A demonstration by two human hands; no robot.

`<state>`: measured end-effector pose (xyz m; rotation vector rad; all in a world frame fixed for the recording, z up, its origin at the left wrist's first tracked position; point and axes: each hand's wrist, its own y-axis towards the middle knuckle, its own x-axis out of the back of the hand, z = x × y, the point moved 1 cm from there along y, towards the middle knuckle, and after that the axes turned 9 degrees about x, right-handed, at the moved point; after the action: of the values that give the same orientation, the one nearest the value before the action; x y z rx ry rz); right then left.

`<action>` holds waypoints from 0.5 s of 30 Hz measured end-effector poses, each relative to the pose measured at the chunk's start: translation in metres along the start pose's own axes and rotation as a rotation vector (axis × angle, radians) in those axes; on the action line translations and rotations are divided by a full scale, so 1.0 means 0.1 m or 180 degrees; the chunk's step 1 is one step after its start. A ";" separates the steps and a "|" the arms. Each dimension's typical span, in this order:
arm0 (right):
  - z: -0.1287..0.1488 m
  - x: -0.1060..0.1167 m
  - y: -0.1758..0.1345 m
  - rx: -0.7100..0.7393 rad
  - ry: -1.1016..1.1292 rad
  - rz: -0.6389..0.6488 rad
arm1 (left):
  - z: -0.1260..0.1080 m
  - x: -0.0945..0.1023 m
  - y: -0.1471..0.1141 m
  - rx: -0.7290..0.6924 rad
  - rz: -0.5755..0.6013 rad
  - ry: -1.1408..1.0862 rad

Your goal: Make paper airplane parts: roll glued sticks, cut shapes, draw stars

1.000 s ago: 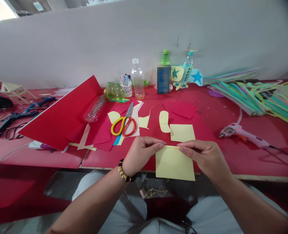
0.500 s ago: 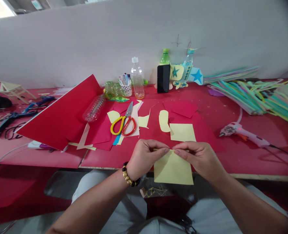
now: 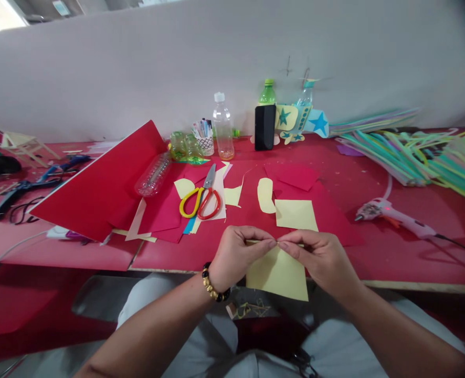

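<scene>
A pale yellow sheet of paper [image 3: 277,273] hangs from both hands over the table's front edge. My left hand [image 3: 242,252] pinches its top edge between thumb and fingers. Close beside it, my right hand [image 3: 319,255] pinches the same edge, the two thumb tips nearly meeting. Just beyond the hands lie another yellow rectangle of paper [image 3: 295,214] and a rounded yellow cutout [image 3: 266,195]. To the left, scissors [image 3: 201,199] with one yellow and one red handle rest on paper scraps, blades partly apart.
A pink glue gun [image 3: 398,218] lies at right, its cord trailing off. Behind it spread colourful strips [image 3: 405,152]. A phone [image 3: 264,127] stands before a decorated bottle plane [image 3: 303,118]. Clear bottles [image 3: 222,131], a pen cup [image 3: 204,142] and a propped red board [image 3: 110,184] are at left.
The hands have drawn slightly closer together along the paper's top edge. The sheet's lower part has swung a little to the left and tilted.
</scene>
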<state>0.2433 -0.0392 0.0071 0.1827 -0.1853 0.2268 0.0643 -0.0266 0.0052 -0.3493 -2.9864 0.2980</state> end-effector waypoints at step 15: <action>-0.09 0.05 0.05 -0.0149 0.0338 -0.0187 | 0.03 0.02 0.03 0.0340 0.0051 -0.0473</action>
<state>0.2481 -0.0317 -0.0003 0.1289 -0.0795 0.1729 0.0626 -0.0237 0.0022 -0.3548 -3.0971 0.5042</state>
